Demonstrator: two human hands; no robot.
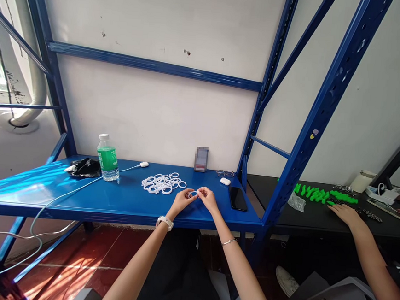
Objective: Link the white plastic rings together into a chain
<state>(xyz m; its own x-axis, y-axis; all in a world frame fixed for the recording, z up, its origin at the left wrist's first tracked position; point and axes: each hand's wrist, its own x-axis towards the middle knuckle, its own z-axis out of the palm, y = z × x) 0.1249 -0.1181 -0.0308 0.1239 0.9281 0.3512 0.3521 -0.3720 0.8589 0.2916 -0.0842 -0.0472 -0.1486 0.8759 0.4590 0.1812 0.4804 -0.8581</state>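
Note:
Between my two hands, just above the blue table (126, 204), is a small white ring (193, 194). My left hand (181, 201) pinches its left side with thumb and forefinger. The fingertips of my right hand (207, 199) close on its right side. A loose pile of white rings (162, 183) lies on the table just left of and beyond my hands; some seem linked or overlapping, I cannot tell which. The fine detail of the ring is hidden by my fingertips.
A water bottle (108, 159), a black plastic bag (85, 167) and a white cable (74, 191) lie to the left. Phone (237, 198), white case (225, 181) and glasses (225, 173) sit right. Beyond the blue post (312, 131), a co-worker's hand (347, 214) touches green pieces (316, 194).

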